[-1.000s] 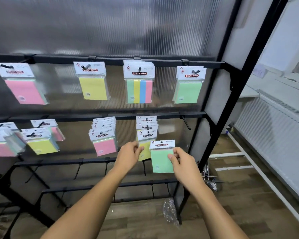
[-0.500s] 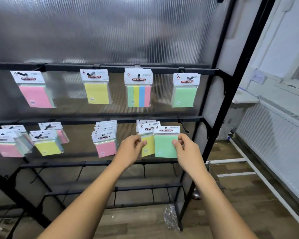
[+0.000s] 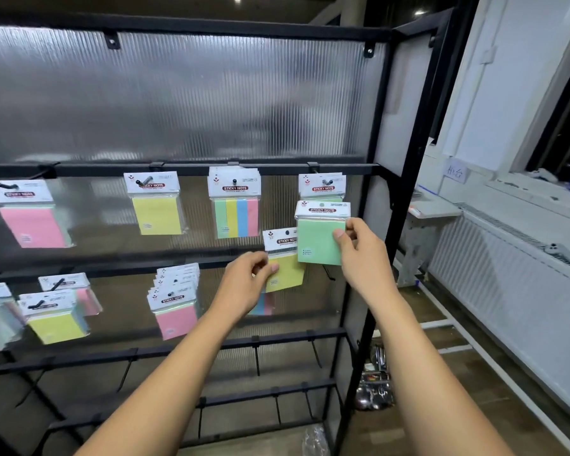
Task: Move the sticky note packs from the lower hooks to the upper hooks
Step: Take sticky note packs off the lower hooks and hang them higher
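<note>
Both packs have come up from lower-rail level since 0.5 s ago. Right hand (image 3: pixel 359 255) pinches the green pack (image 3: pixel 320 238) by its right edge, its header hole just below the upper right hook (image 3: pixel 326 182), where green packs already hang. Left hand (image 3: pixel 247 284) pinches the yellow pack (image 3: pixel 285 268) by its left edge, lower, across the lower rail (image 3: pixel 129 266). Next, my judgement: raise green, centre its hole on the hook tip, push back level, thumb clear of the header

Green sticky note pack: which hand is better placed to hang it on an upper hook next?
Right. The right hand pinches the green pack just below the upper-right hook, where matching packs hang. The left hand holds a yellow pack lower down.
</note>
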Demonstrator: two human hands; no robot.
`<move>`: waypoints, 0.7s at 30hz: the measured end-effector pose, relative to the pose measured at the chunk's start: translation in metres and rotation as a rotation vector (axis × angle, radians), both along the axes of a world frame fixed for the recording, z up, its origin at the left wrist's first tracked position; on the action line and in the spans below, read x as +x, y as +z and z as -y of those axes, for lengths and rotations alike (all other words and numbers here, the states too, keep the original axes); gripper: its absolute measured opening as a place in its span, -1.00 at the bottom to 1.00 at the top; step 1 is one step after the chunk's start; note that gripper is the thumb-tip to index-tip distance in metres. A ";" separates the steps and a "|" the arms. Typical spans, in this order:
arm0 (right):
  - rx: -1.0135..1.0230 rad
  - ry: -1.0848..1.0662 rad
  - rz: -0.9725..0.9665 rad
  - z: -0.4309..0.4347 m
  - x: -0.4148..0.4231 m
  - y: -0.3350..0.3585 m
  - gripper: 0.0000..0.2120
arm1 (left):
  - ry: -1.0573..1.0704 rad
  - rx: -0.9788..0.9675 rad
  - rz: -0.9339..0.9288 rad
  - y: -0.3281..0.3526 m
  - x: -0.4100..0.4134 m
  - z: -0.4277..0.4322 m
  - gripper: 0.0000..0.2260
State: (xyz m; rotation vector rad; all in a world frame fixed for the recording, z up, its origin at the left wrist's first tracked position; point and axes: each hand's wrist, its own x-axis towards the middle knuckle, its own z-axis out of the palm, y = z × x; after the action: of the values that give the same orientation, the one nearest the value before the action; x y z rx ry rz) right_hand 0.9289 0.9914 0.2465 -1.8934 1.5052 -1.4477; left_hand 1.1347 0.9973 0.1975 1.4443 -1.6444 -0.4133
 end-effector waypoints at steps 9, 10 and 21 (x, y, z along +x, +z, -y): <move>-0.076 -0.001 0.050 0.018 -0.004 0.017 -0.94 | 0.008 0.011 -0.093 0.001 0.000 0.014 -0.91; -0.082 -0.003 0.060 0.021 -0.005 0.019 -0.93 | 0.008 0.010 -0.090 0.000 0.000 0.016 -0.91; -0.006 -0.019 0.045 0.051 -0.012 0.013 -0.92 | -0.017 0.026 -0.080 -0.005 -0.007 0.026 -0.90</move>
State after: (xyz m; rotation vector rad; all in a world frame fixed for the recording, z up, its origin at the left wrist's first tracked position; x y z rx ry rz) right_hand 0.9165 0.9406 0.2599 -1.8428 1.5036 -1.4946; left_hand 1.1276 0.9712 0.1925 1.4162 -1.5938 -0.4972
